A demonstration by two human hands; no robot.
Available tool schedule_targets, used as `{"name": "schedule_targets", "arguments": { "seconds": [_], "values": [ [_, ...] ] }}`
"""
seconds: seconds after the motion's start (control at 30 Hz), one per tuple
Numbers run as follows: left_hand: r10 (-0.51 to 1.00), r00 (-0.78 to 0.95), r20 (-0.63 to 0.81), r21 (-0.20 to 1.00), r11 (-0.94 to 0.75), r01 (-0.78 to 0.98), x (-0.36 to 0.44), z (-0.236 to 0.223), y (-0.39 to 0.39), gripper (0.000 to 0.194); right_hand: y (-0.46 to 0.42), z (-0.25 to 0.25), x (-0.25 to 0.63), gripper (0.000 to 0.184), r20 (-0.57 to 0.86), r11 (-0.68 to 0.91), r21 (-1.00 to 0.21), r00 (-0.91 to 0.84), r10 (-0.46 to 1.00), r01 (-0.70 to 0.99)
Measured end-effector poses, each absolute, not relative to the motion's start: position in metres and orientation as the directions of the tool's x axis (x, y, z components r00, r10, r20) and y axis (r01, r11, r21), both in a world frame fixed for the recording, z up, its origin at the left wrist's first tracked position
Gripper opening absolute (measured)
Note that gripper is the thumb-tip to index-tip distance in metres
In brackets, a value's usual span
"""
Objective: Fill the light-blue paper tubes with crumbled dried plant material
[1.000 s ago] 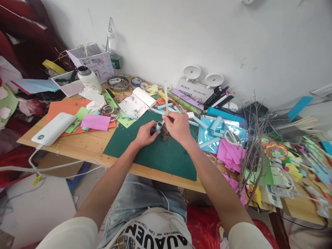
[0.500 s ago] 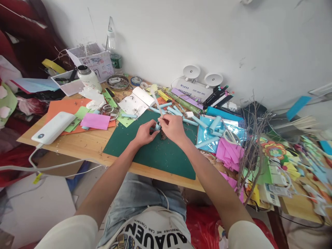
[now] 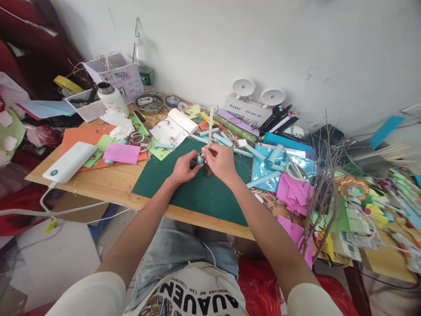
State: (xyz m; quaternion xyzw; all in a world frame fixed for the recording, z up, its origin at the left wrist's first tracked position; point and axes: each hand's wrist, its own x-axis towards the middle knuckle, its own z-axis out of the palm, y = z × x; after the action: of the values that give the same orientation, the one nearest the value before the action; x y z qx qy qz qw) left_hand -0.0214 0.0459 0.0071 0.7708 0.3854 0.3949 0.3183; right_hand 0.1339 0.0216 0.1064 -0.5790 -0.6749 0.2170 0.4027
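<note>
Over the dark green cutting mat (image 3: 190, 197), my left hand (image 3: 184, 167) is closed around a short light-blue paper tube (image 3: 200, 159). My right hand (image 3: 219, 161) pinches a thin, translucent white stick (image 3: 211, 125) that stands nearly upright beside the tube's opening. Whether its lower end is inside the tube is hidden by my fingers. A small heap of brown bits (image 3: 208, 171) lies on the mat under my hands. Several more blue paper tubes (image 3: 222, 139) lie just beyond them.
Scissors (image 3: 297, 171) and pink paper (image 3: 295, 193) lie at the right, near upright dry twigs (image 3: 320, 206). A power bank (image 3: 69, 162) with a cable is at the left edge. Behind stand a white bottle (image 3: 112, 99), a notebook (image 3: 174, 127) and a two-headed lamp (image 3: 245, 109).
The white stick has swung from leaning left to nearly upright, with my right hand still pinching it. My left hand keeps its hold on the blue tube. The view has shifted slightly.
</note>
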Motion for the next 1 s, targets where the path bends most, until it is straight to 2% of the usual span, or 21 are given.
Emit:
{"name": "schedule_targets", "arguments": {
  "seconds": [1.0],
  "values": [
    [0.846,0.399,0.355,0.784,-0.502,0.366,-0.0229,0.0086,0.0451,0.018,0.023,0.1066,0.1318,0.022,0.358,0.265,-0.658,-0.017,0.933,0.705]
  ]
}}
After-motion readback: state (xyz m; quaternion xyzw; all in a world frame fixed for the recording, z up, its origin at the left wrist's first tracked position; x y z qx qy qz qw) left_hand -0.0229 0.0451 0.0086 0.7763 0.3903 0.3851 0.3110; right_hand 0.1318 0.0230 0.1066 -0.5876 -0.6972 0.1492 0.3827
